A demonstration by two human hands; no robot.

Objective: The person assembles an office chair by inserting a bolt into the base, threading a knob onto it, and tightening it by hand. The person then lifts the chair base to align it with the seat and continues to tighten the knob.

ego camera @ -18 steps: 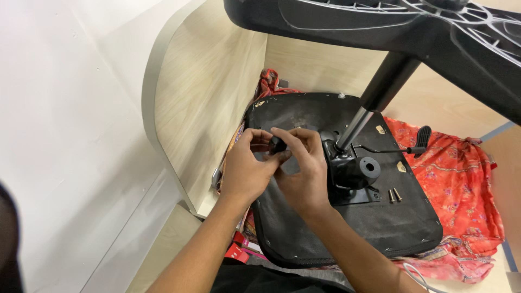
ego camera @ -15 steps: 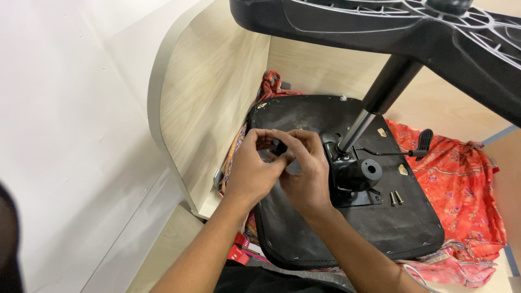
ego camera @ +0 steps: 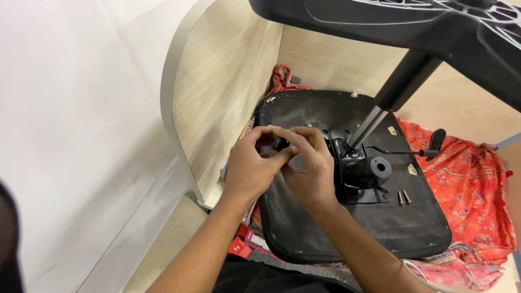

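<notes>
- The small black part (ego camera: 280, 144) I am working on is dark and mostly hidden behind my fingertips; I cannot tell its exact shape. It sits above the left half of the upturned chair seat (ego camera: 325, 228), near that seat's left edge.
- The chair seat is a black, rounded panel lying underside up, with staples along its rim. A black metal mechanism (ego camera: 361, 173) is fixed at its middle, and the gas cylinder (ego camera: 388, 103) rises from it to the black star base (ego camera: 412, 21) overhead.
- Two loose bolts (ego camera: 403, 197) lie on the seat just right of the mechanism, toward the seat's right edge. A lever with a black handle (ego camera: 437, 140) sticks out past the right edge.
- The seat rests on a red patterned cloth (ego camera: 477, 184) spread on a pale wood floor. A curved pale wood panel (ego camera: 222, 97) stands at the left, with a white wall (ego camera: 70, 135) beyond it.
- My left hand (ego camera: 251, 168) comes up from the lower edge, wrist bent, thumb and fingers curled nearly closed and pinching the small black part.
- My right hand (ego camera: 310, 171) sits just beside it, touching it, fingers curled in toward the same part; I cannot tell whether they actually grip it.
</notes>
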